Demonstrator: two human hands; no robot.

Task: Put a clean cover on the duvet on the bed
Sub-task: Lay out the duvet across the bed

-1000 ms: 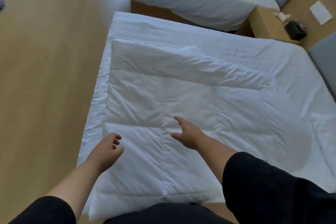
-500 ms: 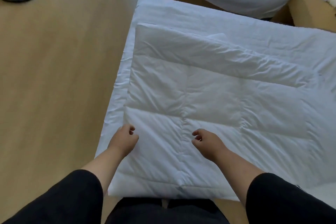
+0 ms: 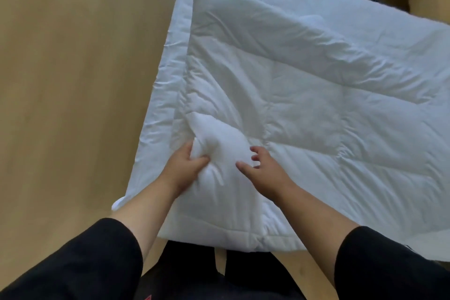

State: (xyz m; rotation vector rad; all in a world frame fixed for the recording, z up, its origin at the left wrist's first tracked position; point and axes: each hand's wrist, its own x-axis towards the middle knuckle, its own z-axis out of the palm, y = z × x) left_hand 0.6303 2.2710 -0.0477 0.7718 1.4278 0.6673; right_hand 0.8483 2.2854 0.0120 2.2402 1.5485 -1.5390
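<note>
Hands at the duvet's near corner
Left hand (image 3: pixel 188 165) pinched a bunch of the duvet (image 3: pixel 280 114) lying on the bed (image 3: pixel 170 56); right hand (image 3: pixel 263 168) hovered beside it, fingers loosely spread, holding nothing; a one-handed pull might drag it floorward

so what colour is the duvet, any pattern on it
Plain white duvet, no print, only stitched quilting squares; the head view shows it.

I see black sleeves (image 3: pixel 80 260) pushed up to mid-forearm, bare forearms beyond them, and black trousers (image 3: pixel 187 273) with a small red mark near the left sleeve.
</note>
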